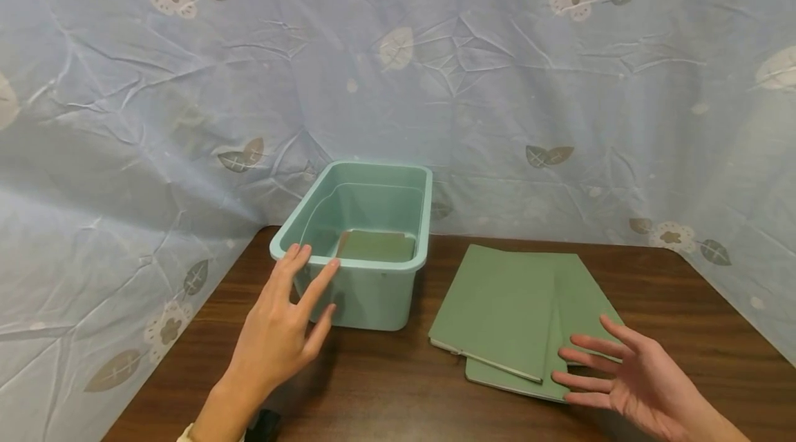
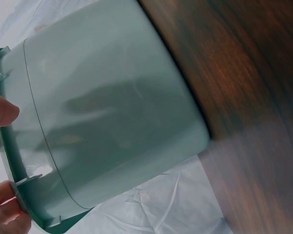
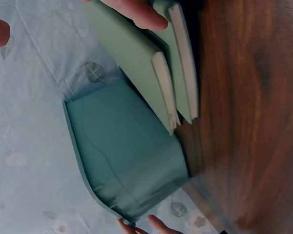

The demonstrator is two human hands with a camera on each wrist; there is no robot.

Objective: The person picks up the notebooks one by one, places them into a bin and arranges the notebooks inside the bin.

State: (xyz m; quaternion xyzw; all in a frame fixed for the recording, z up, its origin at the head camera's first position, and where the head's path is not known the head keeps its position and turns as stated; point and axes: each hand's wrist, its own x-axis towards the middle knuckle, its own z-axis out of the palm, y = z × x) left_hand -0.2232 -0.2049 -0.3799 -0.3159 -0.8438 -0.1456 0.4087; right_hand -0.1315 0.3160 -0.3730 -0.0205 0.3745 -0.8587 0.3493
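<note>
A light green plastic bin (image 1: 354,297) stands on the table with a green notebook (image 1: 376,246) lying inside it. My left hand (image 1: 276,328) is at the bin's near rim, fingers spread and fairly straight; the left wrist view shows the thumb (image 2: 2,111) and fingertips by the rim. To the right of the bin, green notebooks (image 1: 497,307) lie in an overlapping, fanned pile, their pale page edges (image 3: 163,85) visible in the right wrist view. Over the pile's right side, my right hand (image 1: 647,380) hangs with fingers spread, holding nothing.
The dark wooden table (image 1: 385,387) extends around the bin and the notebooks. Behind and to the left hangs a pale blue cloth (image 1: 348,83) with flowers and leaves, close to the bin's far side. A small black object (image 1: 264,423) shows beside the left wrist.
</note>
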